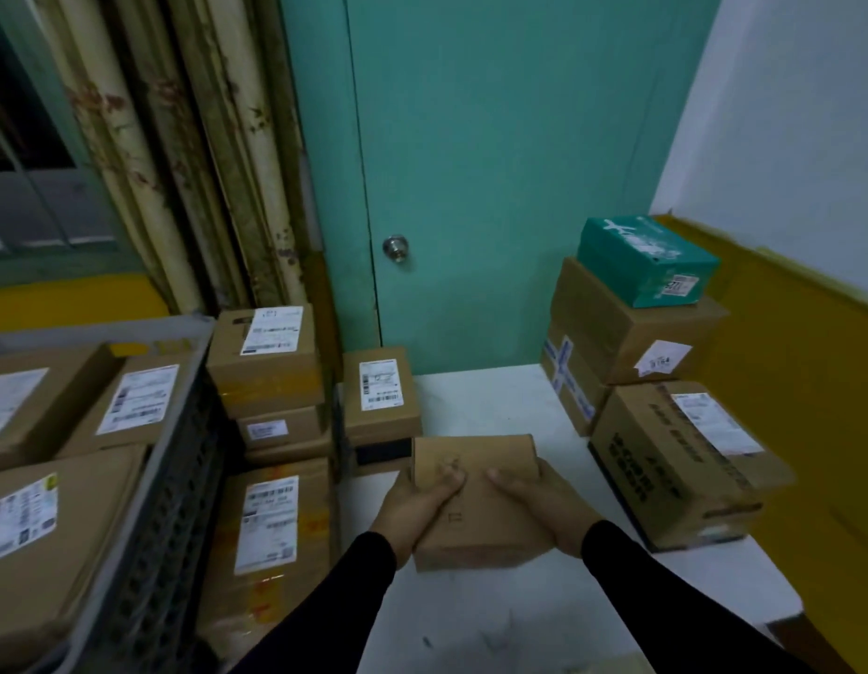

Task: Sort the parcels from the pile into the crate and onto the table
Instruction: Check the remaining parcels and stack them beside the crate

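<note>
A plain brown cardboard parcel (476, 498) with no label on top is held over the white table (495, 411). My left hand (417, 503) grips its left side with the thumb on top. Its right side is gripped by my right hand (539, 503), thumb likewise on top. On the left, a grey crate (179, 459) holds several labelled brown parcels (130, 401). Between crate and table stands a pile of labelled parcels (269, 362).
Stacked boxes fill the table's right side: a large brown printed box (675, 464), a brown box (626, 333) above it and a teal box (646, 260) on top. A teal door (495, 163) is behind the table. Curtains hang at back left.
</note>
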Available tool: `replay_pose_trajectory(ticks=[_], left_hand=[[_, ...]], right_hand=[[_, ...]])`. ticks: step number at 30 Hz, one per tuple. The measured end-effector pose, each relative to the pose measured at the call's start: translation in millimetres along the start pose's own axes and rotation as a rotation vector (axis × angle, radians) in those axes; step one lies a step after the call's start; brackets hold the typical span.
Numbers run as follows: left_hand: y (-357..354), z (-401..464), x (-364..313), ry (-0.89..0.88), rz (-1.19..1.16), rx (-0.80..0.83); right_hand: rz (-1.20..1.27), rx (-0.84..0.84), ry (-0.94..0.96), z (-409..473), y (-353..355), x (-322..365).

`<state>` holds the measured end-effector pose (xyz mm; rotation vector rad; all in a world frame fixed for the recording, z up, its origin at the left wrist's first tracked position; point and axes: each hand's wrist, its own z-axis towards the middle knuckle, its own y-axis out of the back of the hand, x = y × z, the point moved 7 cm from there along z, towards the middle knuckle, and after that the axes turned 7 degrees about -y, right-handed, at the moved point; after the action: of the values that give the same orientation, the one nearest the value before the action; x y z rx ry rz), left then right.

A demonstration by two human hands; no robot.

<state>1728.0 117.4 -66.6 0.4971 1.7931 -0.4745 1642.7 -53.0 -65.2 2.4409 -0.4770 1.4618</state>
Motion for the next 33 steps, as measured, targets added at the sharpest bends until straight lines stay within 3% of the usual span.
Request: replay_pose_trajectory(ticks=[24,33], left_hand=[[6.2,-2.8,21.2,-0.025,0.225,-0.092],[6.6,-17.1,7.7,0.18,-0.115,-0.114]], right_hand=[[0.043,-0.012,0.038,5.6,2.7,-19.9],[0.106,0.032,0.024,-2.2,11.4,-31.3]])
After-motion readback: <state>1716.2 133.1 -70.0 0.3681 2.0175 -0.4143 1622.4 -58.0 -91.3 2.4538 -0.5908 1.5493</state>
